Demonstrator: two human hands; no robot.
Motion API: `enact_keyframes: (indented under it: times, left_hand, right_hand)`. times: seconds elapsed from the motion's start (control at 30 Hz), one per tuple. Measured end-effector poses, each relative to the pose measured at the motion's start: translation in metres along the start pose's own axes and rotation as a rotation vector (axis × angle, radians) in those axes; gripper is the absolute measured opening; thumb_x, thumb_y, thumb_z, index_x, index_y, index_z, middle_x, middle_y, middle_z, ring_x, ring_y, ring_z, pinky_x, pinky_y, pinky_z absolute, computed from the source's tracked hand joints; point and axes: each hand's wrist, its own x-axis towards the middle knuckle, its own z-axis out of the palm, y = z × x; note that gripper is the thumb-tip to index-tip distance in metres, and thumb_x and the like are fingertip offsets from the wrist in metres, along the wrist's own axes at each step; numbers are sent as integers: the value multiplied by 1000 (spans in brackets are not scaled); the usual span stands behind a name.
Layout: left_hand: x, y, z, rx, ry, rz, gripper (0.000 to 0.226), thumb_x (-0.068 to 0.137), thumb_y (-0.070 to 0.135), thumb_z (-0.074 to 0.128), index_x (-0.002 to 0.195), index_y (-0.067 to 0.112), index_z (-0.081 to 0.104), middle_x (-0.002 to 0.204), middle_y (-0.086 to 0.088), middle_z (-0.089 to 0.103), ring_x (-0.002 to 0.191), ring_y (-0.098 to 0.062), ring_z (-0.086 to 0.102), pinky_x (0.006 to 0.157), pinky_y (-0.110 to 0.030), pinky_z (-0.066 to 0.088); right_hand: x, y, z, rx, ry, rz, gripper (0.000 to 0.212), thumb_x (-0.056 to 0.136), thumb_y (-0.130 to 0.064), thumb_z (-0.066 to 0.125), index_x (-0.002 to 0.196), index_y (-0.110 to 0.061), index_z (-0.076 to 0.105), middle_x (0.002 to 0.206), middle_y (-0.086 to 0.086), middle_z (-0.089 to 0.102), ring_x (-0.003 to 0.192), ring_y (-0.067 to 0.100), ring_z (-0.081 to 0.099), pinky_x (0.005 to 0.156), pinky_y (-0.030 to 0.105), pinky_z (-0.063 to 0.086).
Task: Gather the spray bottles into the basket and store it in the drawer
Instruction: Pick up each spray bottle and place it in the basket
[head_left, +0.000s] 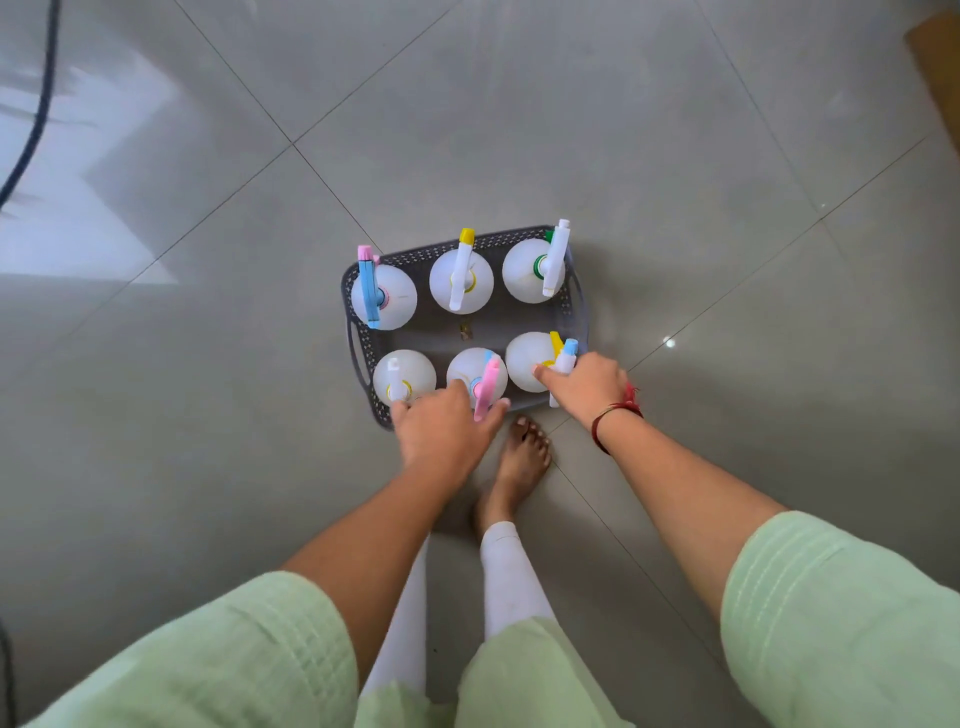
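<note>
A grey perforated basket stands on the tiled floor with several white spray bottles upright in two rows. The far row holds a blue-and-pink-headed bottle, a yellow-tipped bottle and a green-collared bottle. In the near row a white-headed bottle stands at the left. My left hand is closed around the pink sprayer head of the near middle bottle. My right hand grips the sprayer head, tipped blue, of the near right bottle. Both hands cover part of the basket's near rim.
My bare foot stands just behind the basket's near edge. A dark cable curves along the far left. A brown wooden edge shows at the top right corner. Grey floor tiles lie all around the basket.
</note>
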Motion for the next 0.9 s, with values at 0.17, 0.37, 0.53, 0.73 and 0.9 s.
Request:
enact_keyframes:
  times: [0.17, 0.37, 0.53, 0.73, 0.9]
  left_hand:
    - [24, 14, 9, 89, -83, -8, 50, 90, 56, 37, 98, 15, 64, 99, -8, 70, 95, -29, 65, 93, -42, 34]
    - [34, 16, 14, 65, -68, 18, 42, 96, 38, 33, 95, 11, 65, 97, -12, 70, 91, -32, 65, 82, -37, 39]
    - [30, 11, 17, 63, -84, 34, 50, 93, 49, 34, 92, 10, 64, 91, -11, 70, 86, -31, 66, 76, -35, 42]
    - [27, -6, -6, -119, -43, -32, 65, 83, 73, 34, 66, 15, 57, 73, -8, 62, 75, -33, 63, 61, -31, 43]
    - [48, -32, -53, -428, 290, -125, 41, 86, 60, 48, 88, 19, 49, 87, -5, 64, 86, -34, 62, 66, -33, 37]
  right_hand:
    - [3, 9, 4, -95, -12, -40, 46, 83, -52, 53, 104, -14, 66, 106, 12, 69, 101, 31, 64, 71, 29, 40]
    - [4, 8, -1, -107, 21, -91, 38, 85, -39, 52, 103, -8, 66, 103, 16, 68, 95, 34, 63, 68, 29, 40]
    - [9, 8, -6, -146, 14, -108, 41, 86, -44, 52, 103, -10, 67, 105, 16, 69, 97, 34, 64, 68, 28, 39]
    - [6, 4, -20, -82, 157, -60, 68, 76, -78, 41, 84, -14, 65, 97, 13, 69, 96, 33, 64, 68, 30, 38]
    - [11, -18, -46, 25, 274, -124, 62, 77, -77, 40, 74, -17, 55, 86, 10, 68, 87, 33, 64, 64, 30, 34]
